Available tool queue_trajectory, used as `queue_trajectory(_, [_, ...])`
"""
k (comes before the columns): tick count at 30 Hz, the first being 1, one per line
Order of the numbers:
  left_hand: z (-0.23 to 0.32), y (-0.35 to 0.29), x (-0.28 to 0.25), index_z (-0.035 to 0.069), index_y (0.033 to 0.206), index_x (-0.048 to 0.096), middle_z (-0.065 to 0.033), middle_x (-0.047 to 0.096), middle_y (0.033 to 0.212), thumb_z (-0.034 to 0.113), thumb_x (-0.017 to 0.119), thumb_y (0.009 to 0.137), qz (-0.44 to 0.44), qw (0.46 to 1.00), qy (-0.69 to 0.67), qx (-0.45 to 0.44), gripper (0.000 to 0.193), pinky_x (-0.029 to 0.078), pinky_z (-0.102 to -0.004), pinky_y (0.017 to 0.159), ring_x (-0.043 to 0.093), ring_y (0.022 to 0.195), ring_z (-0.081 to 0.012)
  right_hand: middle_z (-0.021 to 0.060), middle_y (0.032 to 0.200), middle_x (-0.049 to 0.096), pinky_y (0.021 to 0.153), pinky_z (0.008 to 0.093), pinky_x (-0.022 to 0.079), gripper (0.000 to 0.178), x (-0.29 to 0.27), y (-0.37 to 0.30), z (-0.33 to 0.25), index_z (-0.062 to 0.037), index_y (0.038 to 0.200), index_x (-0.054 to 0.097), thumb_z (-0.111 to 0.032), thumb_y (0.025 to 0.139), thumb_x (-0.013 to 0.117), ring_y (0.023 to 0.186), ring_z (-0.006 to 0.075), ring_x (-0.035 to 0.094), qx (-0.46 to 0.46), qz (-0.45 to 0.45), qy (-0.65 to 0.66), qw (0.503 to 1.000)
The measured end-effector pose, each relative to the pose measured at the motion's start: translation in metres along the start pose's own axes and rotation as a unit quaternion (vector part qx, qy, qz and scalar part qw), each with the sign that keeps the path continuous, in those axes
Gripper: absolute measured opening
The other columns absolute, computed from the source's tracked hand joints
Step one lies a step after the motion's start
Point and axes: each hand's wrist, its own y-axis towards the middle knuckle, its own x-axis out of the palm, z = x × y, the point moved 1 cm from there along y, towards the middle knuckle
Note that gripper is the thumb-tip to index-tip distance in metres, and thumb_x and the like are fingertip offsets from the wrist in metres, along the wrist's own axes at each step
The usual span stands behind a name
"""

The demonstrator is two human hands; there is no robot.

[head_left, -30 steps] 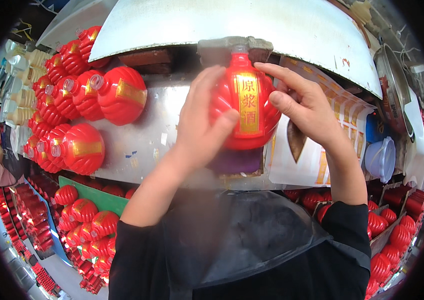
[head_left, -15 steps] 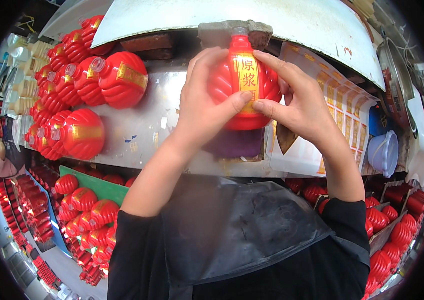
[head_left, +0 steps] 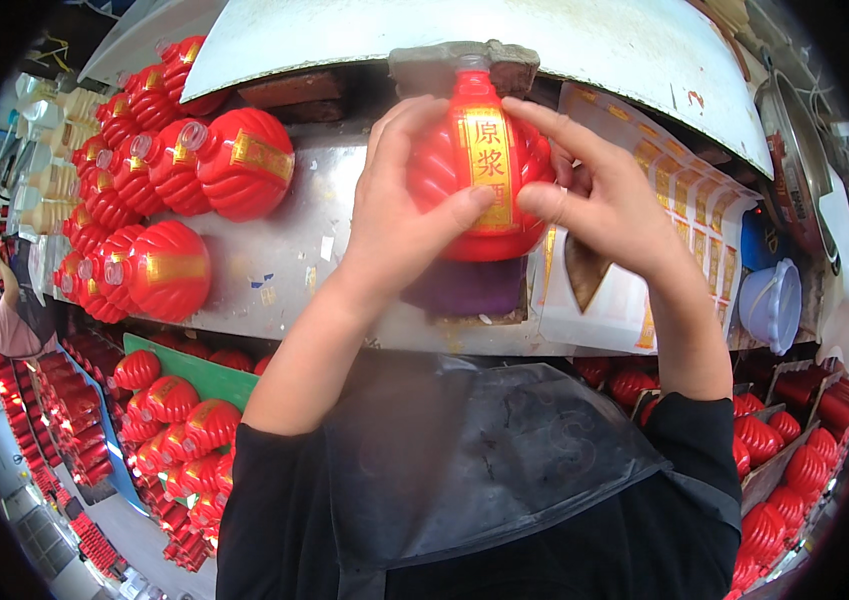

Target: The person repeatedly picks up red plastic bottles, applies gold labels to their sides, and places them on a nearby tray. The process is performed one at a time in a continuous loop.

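A round red bottle (head_left: pixel 429 165) with swirled ribs and a clear neck lies between my hands, its neck pointing away toward a grey padded rest. Down its middle runs a gold and red label (head_left: pixel 489 150). My left hand (head_left: pixel 399 185) is wrapped round the bottle's left side, the thumb pressing on the label's lower part. On the other side my right hand (head_left: pixel 594 185) grips with its index finger along the shoulder and its thumb near the label's right edge. A purple cloth pad (head_left: pixel 469 290) lies beneath the bottle's near end.
Several labelled red bottles (head_left: pixel 244 165) stand on the metal table (head_left: pixel 294 290) at left. Sheets of gold labels (head_left: pixel 689 225) lie to the right, near a light purple bucket (head_left: pixel 769 305). A white board (head_left: pixel 504 30) spans the back. Bottles fill crates below; another person (head_left: pixel 9 310) is at far left.
My right thumb has moved off the label's middle toward its right edge; the left thumb stays on the label. The person at far left has raised an arm.
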Motion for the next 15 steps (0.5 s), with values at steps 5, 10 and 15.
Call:
queue_trajectory(5, [0.001,-0.001,0.001,0.0,0.144,0.05,-0.0201,0.051,0.146,0.034,0.091,0.076,-0.001,1.0,0.009,-0.015,0.086,0.044,-0.044,0.115,0.053,0.136,-0.0348,-0.006,0.088,0.057,0.072,0.0235,0.045,0.046,-0.023,0.024,-0.004,-0.009,0.141,0.068,-0.039,0.106,0.064,0.08,0.0069,0.05,0.074,0.019,0.059,0.995])
queue_trajectory(10, [-0.001,0.001,0.001,0.002,0.143,0.05,-0.0206,0.052,0.146,0.033,0.091,0.075,0.002,1.0,0.029,0.004,0.086,0.044,-0.0444,0.115,0.053,0.136,-0.0358,0.0014,0.108,0.071,0.09,0.0277,0.056,0.026,-0.028,0.031,-0.024,-0.0012,0.124,0.072,-0.013,0.102,0.066,0.1,0.0098,0.067,0.087,0.028,0.183,0.979])
queue_trajectory(15, [-0.003,0.001,0.001,0.002,0.144,0.05,-0.0214,0.052,0.147,0.034,0.09,0.076,0.003,0.997,0.068,0.035,0.085,0.044,-0.0458,0.116,0.052,0.138,-0.0387,0.0134,0.107,0.074,0.08,0.0326,0.059,0.034,-0.009,0.034,-0.034,-0.0024,0.122,0.072,0.004,0.089,0.073,0.092,0.029,0.074,-0.249,0.085,-0.198,0.944])
